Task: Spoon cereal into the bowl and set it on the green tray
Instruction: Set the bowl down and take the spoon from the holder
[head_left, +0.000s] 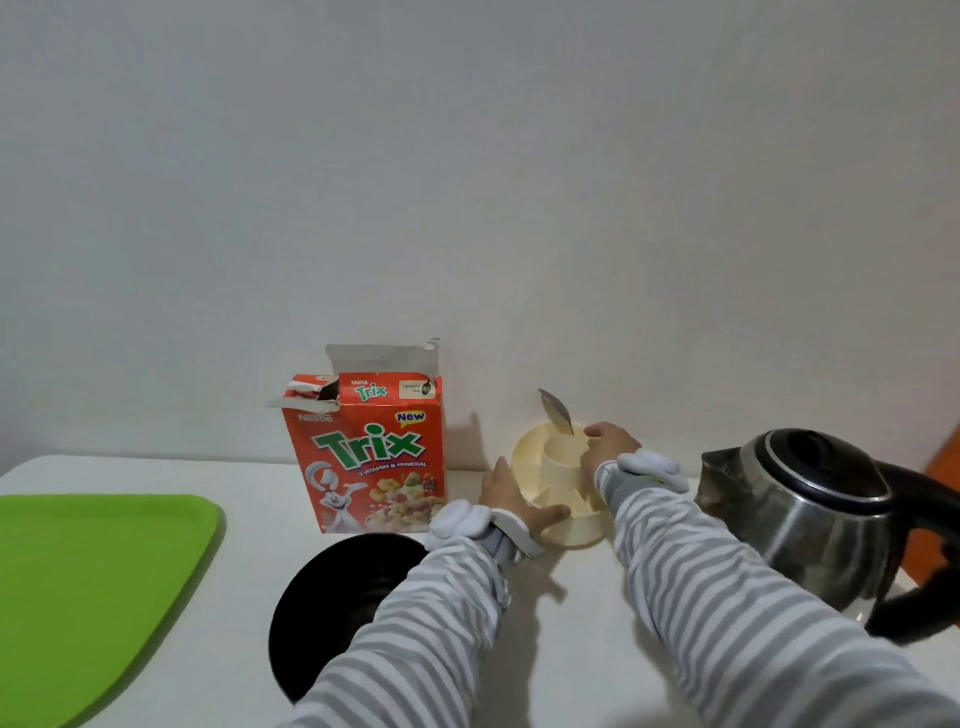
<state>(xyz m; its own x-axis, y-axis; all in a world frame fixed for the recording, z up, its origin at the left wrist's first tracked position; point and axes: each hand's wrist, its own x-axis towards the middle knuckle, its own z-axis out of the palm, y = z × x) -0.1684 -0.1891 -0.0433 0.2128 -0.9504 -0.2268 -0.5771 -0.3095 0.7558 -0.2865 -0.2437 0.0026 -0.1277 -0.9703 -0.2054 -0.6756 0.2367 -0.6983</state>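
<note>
Cream holder (540, 467) contains a spoon (557, 410); left hand (511, 501) fingers spread against it, right hand (608, 441) fingers curl over it.

White table (597, 649) carries green tray (88, 587), black bowl (332, 597), Trix box (369, 457), cream holder (561, 499), kettle (810, 514).

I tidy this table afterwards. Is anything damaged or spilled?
No spill shows. The cereal box has a ragged top: its left flap is torn and bent outward, and the back flap stands up. The black bowl looks empty.
</note>
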